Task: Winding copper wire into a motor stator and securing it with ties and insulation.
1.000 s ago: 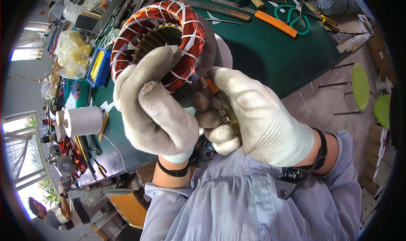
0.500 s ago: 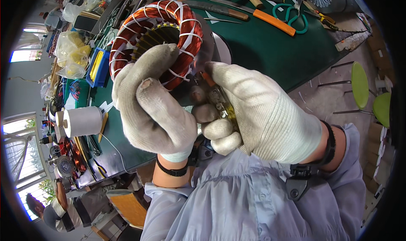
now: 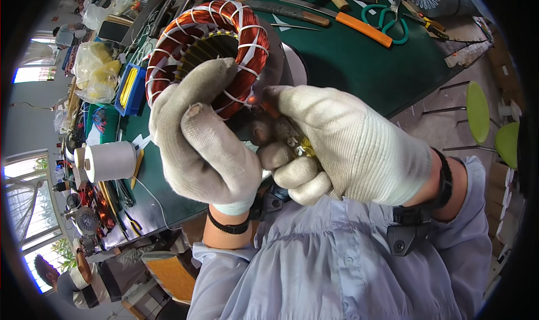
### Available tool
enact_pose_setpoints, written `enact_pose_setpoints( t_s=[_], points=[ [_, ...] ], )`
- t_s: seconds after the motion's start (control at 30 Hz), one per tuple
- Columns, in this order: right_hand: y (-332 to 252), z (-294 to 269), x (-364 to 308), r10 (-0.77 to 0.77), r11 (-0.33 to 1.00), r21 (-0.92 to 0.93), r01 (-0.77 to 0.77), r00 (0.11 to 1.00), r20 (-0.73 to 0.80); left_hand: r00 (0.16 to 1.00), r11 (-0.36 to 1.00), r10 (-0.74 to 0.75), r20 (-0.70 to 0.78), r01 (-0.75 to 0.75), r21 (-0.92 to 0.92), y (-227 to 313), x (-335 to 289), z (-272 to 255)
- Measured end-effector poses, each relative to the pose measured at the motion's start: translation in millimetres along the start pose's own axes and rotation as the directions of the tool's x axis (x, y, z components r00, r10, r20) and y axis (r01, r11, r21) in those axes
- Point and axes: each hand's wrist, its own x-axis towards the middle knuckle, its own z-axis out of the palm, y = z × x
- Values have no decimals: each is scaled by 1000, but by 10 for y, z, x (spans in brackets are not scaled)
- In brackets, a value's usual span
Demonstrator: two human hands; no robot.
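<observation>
Against copper coil (image 3: 254,46) | left grip (image 3: 205,146) half-curled | right grip (image 3: 348,146) wrapped round lighter (image 3: 304,146)

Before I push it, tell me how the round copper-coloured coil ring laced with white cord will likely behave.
The coil ring is probably heavy for its size, given how densely it's wound. It should feel stiff, bound by tight white cord.

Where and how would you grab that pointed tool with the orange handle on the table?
Probably by the middle of its orange handle, coming from the worker's side: that thick, straight end lies nearer the right hand and looks long enough to wrap around, while the slim metal blade narrows to a point farther away.
</observation>
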Motion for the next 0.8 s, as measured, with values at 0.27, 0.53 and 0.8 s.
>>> enact_pose_setpoints(
  t_s=[0.27,0.53,0.8],
  points=[
    [23,-108,4,56,997,-54,-60,995,-81,972,974,103,209,-141,176,-42,111,-122],
    [359,-684,-93,43,993,115,-30,993,-110,800,786,-34,599,-349,511,253,418,-246],
    [508,-847,-478,-463,678,-664,315,885,-54,821,809,189,539,-441,389,553,156,-490]
  ],
)
